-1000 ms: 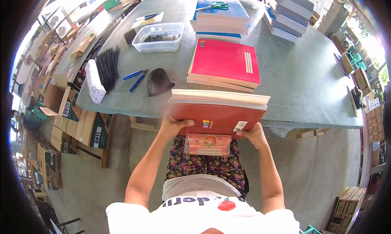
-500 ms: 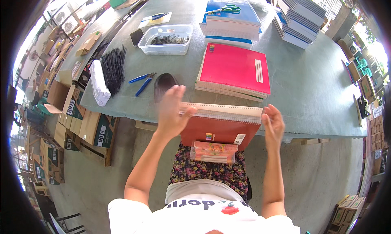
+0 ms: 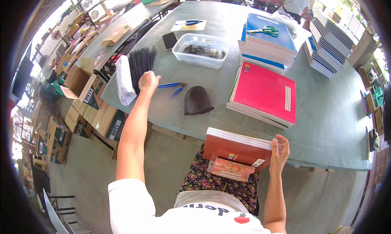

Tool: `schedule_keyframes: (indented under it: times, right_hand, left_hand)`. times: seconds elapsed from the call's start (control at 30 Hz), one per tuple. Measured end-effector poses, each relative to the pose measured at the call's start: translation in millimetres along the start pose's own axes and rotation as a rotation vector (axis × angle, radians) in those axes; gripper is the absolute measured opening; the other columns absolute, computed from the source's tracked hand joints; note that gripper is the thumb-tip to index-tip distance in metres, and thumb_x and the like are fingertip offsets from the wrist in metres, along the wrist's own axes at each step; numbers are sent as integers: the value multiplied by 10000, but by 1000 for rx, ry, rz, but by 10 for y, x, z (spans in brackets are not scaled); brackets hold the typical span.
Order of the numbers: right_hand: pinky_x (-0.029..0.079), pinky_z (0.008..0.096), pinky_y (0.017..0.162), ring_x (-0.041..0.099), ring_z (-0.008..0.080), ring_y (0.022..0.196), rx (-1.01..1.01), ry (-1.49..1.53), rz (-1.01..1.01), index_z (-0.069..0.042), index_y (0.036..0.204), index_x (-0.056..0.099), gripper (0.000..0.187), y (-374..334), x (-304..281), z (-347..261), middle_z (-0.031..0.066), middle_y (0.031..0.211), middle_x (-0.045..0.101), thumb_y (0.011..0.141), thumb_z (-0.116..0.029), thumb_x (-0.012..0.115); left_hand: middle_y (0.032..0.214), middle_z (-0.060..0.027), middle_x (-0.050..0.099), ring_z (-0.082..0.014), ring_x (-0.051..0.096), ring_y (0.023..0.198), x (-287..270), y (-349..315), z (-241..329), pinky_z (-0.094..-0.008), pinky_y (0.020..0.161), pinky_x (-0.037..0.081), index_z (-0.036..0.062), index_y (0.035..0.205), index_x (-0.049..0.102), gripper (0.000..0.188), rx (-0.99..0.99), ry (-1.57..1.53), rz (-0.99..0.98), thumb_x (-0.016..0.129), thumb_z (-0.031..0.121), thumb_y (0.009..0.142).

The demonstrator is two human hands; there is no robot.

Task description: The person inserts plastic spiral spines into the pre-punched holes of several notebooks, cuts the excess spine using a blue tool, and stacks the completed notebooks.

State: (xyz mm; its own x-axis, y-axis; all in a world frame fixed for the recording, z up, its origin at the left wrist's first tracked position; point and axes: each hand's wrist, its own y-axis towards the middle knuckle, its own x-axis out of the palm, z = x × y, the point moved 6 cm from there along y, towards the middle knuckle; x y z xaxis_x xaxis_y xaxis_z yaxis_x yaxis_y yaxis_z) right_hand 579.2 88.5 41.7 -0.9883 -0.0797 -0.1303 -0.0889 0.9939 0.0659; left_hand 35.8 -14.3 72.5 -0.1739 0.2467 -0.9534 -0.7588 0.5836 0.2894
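My left hand (image 3: 149,82) is closed at the near end of a bundle of black binding coils (image 3: 141,62); its fingers hide whatever they pinch. My right hand (image 3: 280,150) grips the right corner of a stack of notebooks with a brick-red cover (image 3: 228,147), which stands tilted between my lap and the table edge. Against its lower part rests a clear-wrapped orange-pink packet (image 3: 234,167). Blue-handled pliers (image 3: 169,85) lie just right of my left hand. Beside them sits a dark, dome-shaped piece (image 3: 197,100).
A clear plastic tub (image 3: 203,63) holds small black pieces. Pink-red notebooks (image 3: 264,91) lie on the table (image 3: 326,111), with green scissors (image 3: 266,31) on blue books (image 3: 271,40) behind. More stacked books (image 3: 328,50) stand far right. A white wrapped roll (image 3: 124,81) lies by the coils.
My left hand has left the notebooks and reached forward and left to the black coils. My right hand has closed on the notebook corner. The view has shifted leftward.
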Motion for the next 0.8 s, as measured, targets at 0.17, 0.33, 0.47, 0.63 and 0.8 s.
schedule_keyframes:
  times: [0.17,0.33,0.47,0.63,0.8]
  right_hand:
    - [453,339,722,574,235,814,-805,-502,72,-40,960,610,202,-340,174,-845,92,866,617,769,-81,663]
    - [431,366,739,548,231,867,-900,-602,-384,-87,934,632,253,-616,1217,-910,55,919,609,703,-141,721]
    - [398,368,762,543,214,859,-841,-626,-456,-126,959,641,287,-584,1390,-727,14,929,602,681,-157,705]
    - [390,355,786,537,195,900,-1002,-592,-504,-175,1005,634,344,-675,1243,-626,8,951,586,664,-155,678]
    - [440,342,730,558,173,834,-1244,-515,-415,-126,1048,617,369,-873,1154,-735,3,851,581,681,-105,652]
  left_hand:
    - [965,-169,664,-298,650,922,56,228,-145,-382,787,527,30,934,672,228,-108,189,-130,487,108,827]
    - [911,-225,654,-348,643,900,-377,342,-160,-423,785,518,-10,854,672,255,-84,118,-35,477,144,793]
    - [826,-230,642,-347,645,777,-761,301,-822,-445,684,510,-45,891,572,277,-141,-214,317,474,210,847]
    - [737,-26,550,-87,544,611,-1152,-396,-1204,-207,505,428,12,922,558,149,-273,-1343,377,562,159,895]
    - [820,-34,569,-100,517,680,-1996,-978,-1342,-244,574,443,25,967,541,208,-137,-1652,620,615,196,874]
